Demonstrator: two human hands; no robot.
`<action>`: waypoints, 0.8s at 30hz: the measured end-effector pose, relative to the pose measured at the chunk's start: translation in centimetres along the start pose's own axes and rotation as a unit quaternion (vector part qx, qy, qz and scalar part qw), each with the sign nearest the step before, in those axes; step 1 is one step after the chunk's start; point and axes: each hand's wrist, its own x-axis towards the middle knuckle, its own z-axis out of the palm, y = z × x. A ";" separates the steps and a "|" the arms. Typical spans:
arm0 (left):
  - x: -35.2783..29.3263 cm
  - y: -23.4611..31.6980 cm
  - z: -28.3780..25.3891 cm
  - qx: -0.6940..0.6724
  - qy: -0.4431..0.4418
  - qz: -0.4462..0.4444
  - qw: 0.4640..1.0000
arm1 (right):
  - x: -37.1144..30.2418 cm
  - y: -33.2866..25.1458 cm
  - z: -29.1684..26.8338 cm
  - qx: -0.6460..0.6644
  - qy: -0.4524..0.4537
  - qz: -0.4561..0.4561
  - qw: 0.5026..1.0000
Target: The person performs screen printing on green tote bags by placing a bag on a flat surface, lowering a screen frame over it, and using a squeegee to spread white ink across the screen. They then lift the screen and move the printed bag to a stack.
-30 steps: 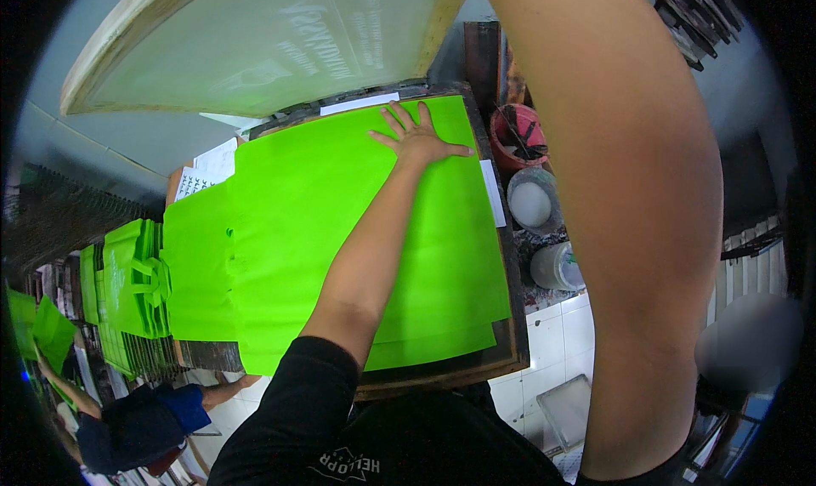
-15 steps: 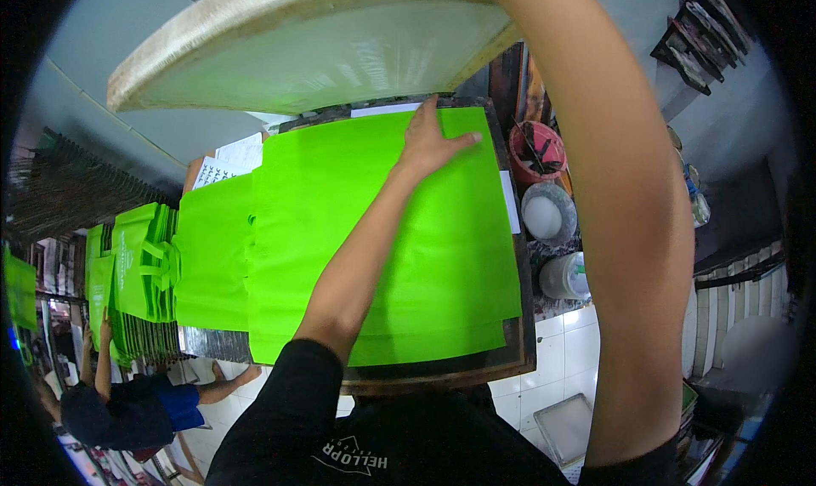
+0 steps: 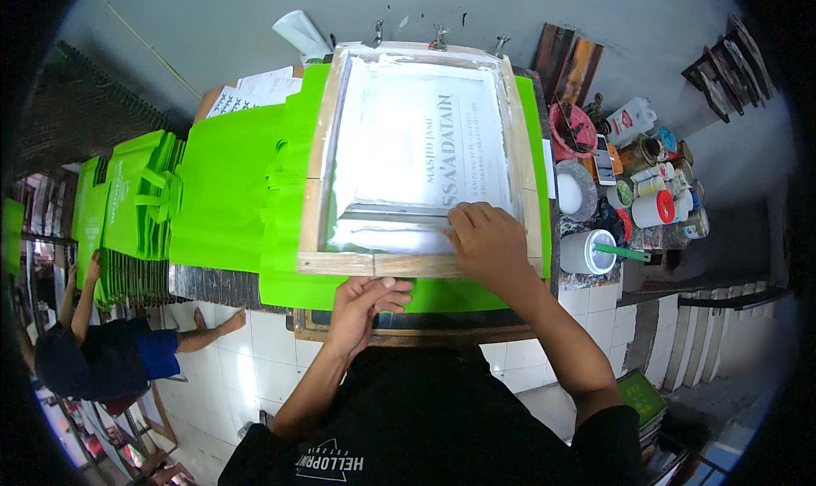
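Co-worker: a person [image 3: 102, 358] in dark clothing, far left of the screen frame [image 3: 316, 146], one arm raised toward hanging green bags.
Stacked bags: a fanned pile of green non-woven bags [image 3: 136, 197], well left of the frame, handles facing it, presumably for easy picking.
Flat bag: one green bag [image 3: 223, 188] between pile and frame, laid smooth.
Paper sheets: printed sheets [image 3: 259, 86], beyond the frame's upper-left corner.
Bag under screen: green bag [image 3: 285, 282] beneath the frame, showing on its left, front and right; apparently spread flat to give the mesh even backing.
Left hand: left hand [image 3: 367, 306] at the frame's front rail, half-curled, nothing seen in its grasp; contact with the rail cannot be confirmed.
Squeegee: grey squeegee [image 3: 387, 216] lying crosswise inside the frame, near its front rail, white ink around it.
Hinge clamps: metal clamps [image 3: 439, 39] at the frame's far rail, seemingly to keep its position fixed.
Right hand: right hand [image 3: 491, 241] over the frame's front-right part, fingers closed on the squeegee's right end, likely for control.
Ink tub: white tub [image 3: 575, 255] with green-handled spatula [image 3: 633, 254], just right of the frame, conveniently within reach.
Jars: assorted jars [image 3: 653, 207], farther right of the frame.
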 end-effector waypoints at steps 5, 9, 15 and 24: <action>0.3 0.2 -0.8 0.004 -0.003 -0.054 0.999 | 2.0 1.4 -1.0 0.047 -0.084 0.044 0.994; 0.5 0.0 -1.4 0.004 -0.009 -0.069 0.998 | 2.8 0.7 -3.6 0.081 -0.180 0.057 0.979; 0.3 -0.1 -0.9 -0.039 -0.011 -0.068 0.997 | -1.3 -1.1 -1.5 0.041 -0.134 -0.007 0.990; 0.3 0.2 -0.8 -0.056 0.029 -0.087 0.994 | 6.4 6.9 5.2 -0.021 0.005 -0.087 0.996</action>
